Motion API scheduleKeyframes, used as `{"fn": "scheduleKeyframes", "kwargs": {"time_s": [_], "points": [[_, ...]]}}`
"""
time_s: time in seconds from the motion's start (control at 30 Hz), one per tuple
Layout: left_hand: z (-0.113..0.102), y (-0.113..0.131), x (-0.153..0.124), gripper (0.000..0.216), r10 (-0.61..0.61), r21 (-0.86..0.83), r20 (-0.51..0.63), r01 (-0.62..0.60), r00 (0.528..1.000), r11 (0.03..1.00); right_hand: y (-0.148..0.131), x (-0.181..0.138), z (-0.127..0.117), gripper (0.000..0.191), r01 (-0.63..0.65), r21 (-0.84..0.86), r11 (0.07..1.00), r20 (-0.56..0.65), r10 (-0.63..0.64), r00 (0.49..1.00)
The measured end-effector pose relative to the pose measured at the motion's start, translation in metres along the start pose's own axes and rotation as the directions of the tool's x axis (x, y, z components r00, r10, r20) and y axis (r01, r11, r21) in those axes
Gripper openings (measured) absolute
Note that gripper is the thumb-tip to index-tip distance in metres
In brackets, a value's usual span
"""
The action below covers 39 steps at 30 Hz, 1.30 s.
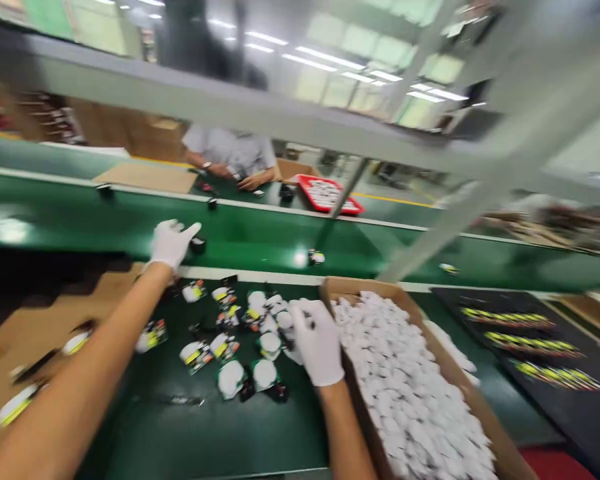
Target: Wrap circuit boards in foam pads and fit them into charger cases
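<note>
My left hand (171,243), in a white glove, is over the green conveyor belt (250,230) with thumb and fingers apart. A small black part (197,245) lies just beside its fingertips. My right hand (318,341), also gloved, has curled fingers at the right side of a cluster of small assemblies. Whatever is in its fingers is hidden. These assemblies have round white caps (231,379), yellow-marked pieces (196,355) and black parts, and lie on the green worktop (205,443). A thin dark tool (183,401) lies in front of them.
A cardboard box (500,460) full of white parts (410,380) stands at my right. Beyond it, a black mat (535,347) carries rows of yellow-marked pieces. Cardboard (55,333) with several pieces is at left. A slanted post (430,230) rises by the belt. A co-worker (233,157) sits opposite.
</note>
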State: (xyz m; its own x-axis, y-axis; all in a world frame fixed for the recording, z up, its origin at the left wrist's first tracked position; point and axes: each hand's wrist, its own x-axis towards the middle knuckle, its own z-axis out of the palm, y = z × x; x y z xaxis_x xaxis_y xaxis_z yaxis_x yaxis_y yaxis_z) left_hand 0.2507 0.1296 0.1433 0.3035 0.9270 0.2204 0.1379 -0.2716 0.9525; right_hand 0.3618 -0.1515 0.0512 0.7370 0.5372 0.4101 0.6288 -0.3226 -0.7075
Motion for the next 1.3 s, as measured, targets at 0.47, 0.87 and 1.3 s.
{"fn": "scheduleKeyframes", "kwargs": {"time_s": [0.47, 0.87, 1.3], "points": [[-0.136, -0.119, -0.335, 0.020, -0.087, -0.181, -0.182, 0.054, 0.980, 0.982, -0.093, -0.024, 0.074, 0.021, 0.541, -0.280, 0.793, 0.671, -0.241, 0.701], [-0.154, -0.117, -0.290, 0.011, 0.032, -0.022, -0.117, -0.035, 0.993, 0.999, -0.112, -0.031, 0.129, 0.018, 0.453, -0.406, 0.794, 0.553, -0.181, 0.813], [-0.084, -0.047, -0.065, 0.019, 0.059, 0.301, 0.250, -0.136, 0.966, 0.944, -0.104, -0.039, 0.128, 0.019, 0.358, -0.255, 0.898, 0.554, -0.168, 0.815]]}}
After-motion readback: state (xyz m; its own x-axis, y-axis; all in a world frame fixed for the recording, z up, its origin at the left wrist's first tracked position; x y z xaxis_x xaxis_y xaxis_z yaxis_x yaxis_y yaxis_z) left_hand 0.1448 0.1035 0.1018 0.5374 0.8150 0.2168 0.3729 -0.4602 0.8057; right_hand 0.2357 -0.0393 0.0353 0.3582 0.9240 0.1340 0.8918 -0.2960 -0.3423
